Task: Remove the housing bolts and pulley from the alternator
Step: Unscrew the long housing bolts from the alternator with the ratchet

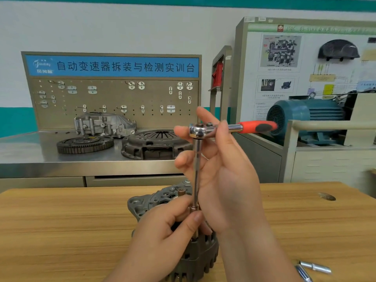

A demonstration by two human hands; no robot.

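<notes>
Two silver pieces point(315, 267) lie loose on the desk point(61, 231) at the lower right. We cannot tell whether they are removed housing bolts or spare sockets. They sit on the bare wood, not in any tray or box.

The alternator point(200, 257) stands on the desk right below us, largely covered by the hands. We judge the work to be in the bolt stage. A ratchet point(254, 127) with a long extension bar point(196, 169) stands upright over the housing edge, seemingly seated on a bolt.

The left hand point(162, 237) curls its fingers point(196, 218) round the foot of the bar to steady it. The right hand point(225, 180) pinches the ratchet head lightly between thumb and fingertips.

We see no pulley, so we cannot say whether it is mounted or off. We reckon at least this bolt and the pulley remain.
</notes>
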